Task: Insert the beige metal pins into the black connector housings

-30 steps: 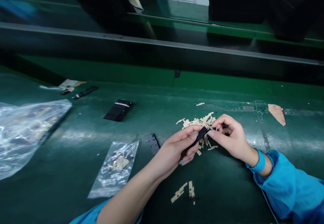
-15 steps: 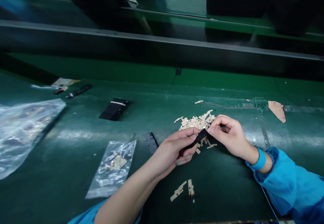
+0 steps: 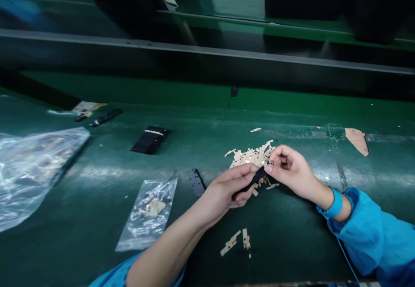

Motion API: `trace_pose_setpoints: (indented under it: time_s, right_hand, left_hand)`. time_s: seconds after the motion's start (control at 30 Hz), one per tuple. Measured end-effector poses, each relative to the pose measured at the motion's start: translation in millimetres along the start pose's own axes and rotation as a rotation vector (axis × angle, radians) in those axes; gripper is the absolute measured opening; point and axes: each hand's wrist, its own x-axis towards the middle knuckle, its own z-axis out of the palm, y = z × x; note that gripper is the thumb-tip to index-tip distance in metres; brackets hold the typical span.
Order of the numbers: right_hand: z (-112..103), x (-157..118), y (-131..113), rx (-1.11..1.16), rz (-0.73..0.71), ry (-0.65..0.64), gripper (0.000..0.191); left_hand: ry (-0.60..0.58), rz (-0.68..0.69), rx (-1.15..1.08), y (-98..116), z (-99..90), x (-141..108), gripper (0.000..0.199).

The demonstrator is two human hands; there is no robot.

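My left hand [image 3: 231, 185] is wrapped round a narrow black plastic-looking part [image 3: 254, 180], its far end tilted up to the right. At that end, the thumb and fingertips of my right hand [image 3: 287, 166] are pinched together; whatever they pinch is too small to make out. Behind and below both hands spreads a pile of small cream-coloured flat pieces [image 3: 248, 156]. Two more cream strips [image 3: 231, 243] lie on the green table [image 3: 292, 239] nearer to me. Left of my left hand rests a dark flat plate [image 3: 196, 182] with small holes, partly hidden by the hand.
A small clear bag [image 3: 147, 215] with cream pieces lies at the left, near my forearm. Farther left is a large clear plastic bag [image 3: 39, 174]. A black flat case [image 3: 149, 140] sits behind them. At right lies a brown scrap [image 3: 357, 141]. A raised ledge [image 3: 207, 49] crosses the back.
The view has shifted slightly, so the things on the table appear a little farther right. Both hands stay at the black part, my right fingertips still at its end.
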Motion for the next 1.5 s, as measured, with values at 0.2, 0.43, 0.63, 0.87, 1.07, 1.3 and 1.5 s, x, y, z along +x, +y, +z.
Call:
trace_pose_setpoints:
  time_s: [0.2,0.43,0.63,0.87,1.07,1.3,1.5]
  right_hand:
    - [0,-1,-6,-0.025,-0.028,-0.032,0.025]
    - [-2,-5,-9,-0.308,-0.099,-0.027,0.030]
    - [-3,2,-24,-0.380,-0.059,-0.248,0.049]
    - [-33,51,-46,-0.526,0.056,0.153,0.053]
    - [-17,-17,-28,-0.865,-0.132,-0.265,0.018]
    - [37,-68,-7,-1.069,-0.302,-0.507,0.016]
    - [28,-57,-7,-0.969,-0.262,-0.477,0.003]
  left_hand:
    - [0.095,0.174,0.241,0,5.0,2,0.028]
    - [0.206,0.251,0.452,-4,3.8,-1,0.025]
    - [0.209,0.327,0.696,-2,2.5,-5,0.036]
    - [0.657,0.532,0.925,17,-7.3,-4,0.060]
    - [0.508,0.593,1.178,-7,-5.2,-54,0.022]
    - [0.468,0.463,1.267,-85,10.8,-86,0.028]
    - [0.508,0.452,1.269,-91,17.2,-84,0.022]
